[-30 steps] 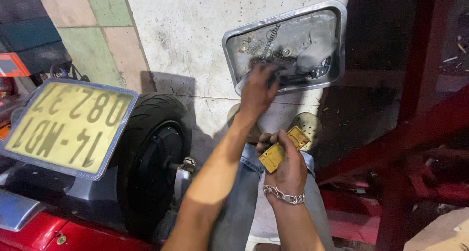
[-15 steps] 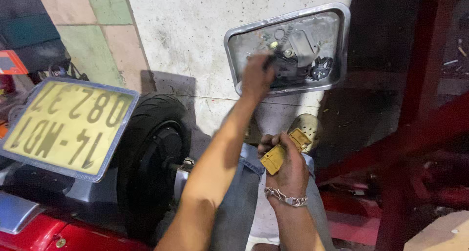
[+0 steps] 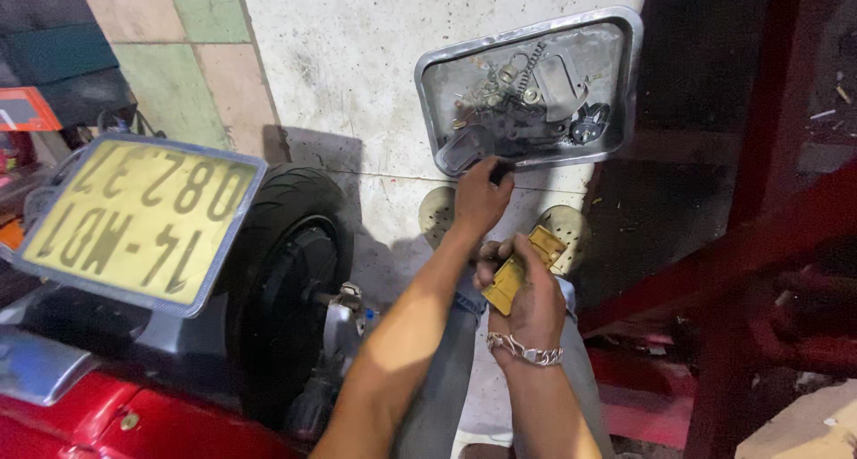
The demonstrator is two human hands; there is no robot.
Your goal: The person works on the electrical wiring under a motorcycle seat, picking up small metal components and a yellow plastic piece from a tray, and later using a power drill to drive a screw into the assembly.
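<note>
Holding: right hand (image 3: 534, 300) clenched around yellow block (image 3: 520, 270), below metal tray (image 3: 627, 84).
Left hand (image 3: 480, 197): pinching small dark part (image 3: 502, 169) at tray's near rim.
Remaining: loose parts (image 3: 522, 97) in tray.

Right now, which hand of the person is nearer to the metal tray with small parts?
The left. The left hand is at the near rim of the metal tray, pinching something small and dark. The right hand is lower, apart from the tray, holding a yellow block.
</note>
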